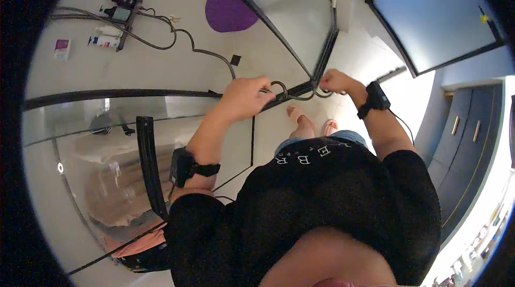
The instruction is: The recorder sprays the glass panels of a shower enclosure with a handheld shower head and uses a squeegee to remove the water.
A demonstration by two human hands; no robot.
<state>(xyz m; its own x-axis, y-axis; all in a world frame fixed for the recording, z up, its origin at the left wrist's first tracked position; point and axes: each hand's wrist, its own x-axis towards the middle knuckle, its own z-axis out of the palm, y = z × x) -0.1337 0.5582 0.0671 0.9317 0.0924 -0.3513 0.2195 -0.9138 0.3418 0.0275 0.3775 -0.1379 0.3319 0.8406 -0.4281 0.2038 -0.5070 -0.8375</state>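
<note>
Between left hand (pixel 244 98) and right hand (pixel 335 80), curled black metal hooks (pixel 284 92) by glass panel (pixel 80 126).

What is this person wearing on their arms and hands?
Both hands, left hand and right hand, are bare, no gloves. Each wrist carries a black strapped band; a thin black cable trails from the right one. Short black sleeves end above the elbows.

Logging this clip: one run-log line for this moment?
left hand: grips dark hose | right hand: grips hose end | setting: glass shower door
</note>
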